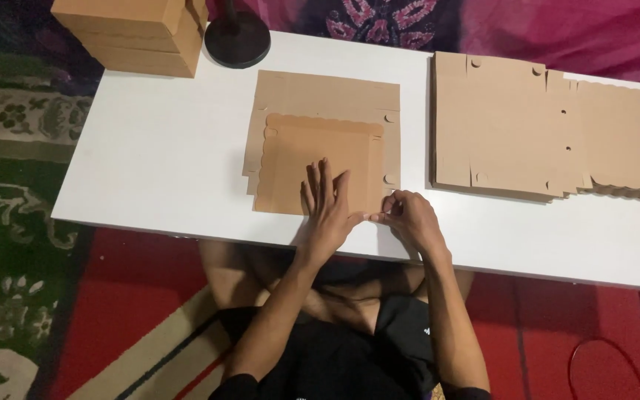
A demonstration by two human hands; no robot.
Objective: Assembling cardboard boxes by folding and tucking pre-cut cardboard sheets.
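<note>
The flat brown cardboard box blank (320,159) is lying near the middle of the white surface (157,155), close to the near edge, w/ a scalloped panel folded over on top of it. You're pressing that panel down w/ your left hand (327,207): palm flat, fingers (324,181) spread open and pointing away from you, not gripping anything. Your right hand (407,216) is sitting just beside it at the blank's near right corner, fingers curled in and pinching the cardboard edge there; thumb and forefinger are meeting on the flap, tho the exact tab is too small to tell. Both hands are nearly touching each other at that corner.

To the right, apart from the blank, a stack of unfolded flat blanks (550,126) is lying on the surface, reaching almost to its right end, scalloped edges showing along the near right side. At the far left corner a pile of finished brown boxes (131,33) is overhanging the surface edge. Just beside it, a round black stand base (237,41) is resting on the surface at the far edge.

Under the surface your legs are showing, crossed, in dark shorts (350,348). A red patterned rug (112,318) is covering the floor, green-and-cream carpet (9,222) to the left, and pink patterned fabric (483,26) is running along the far side.
</note>
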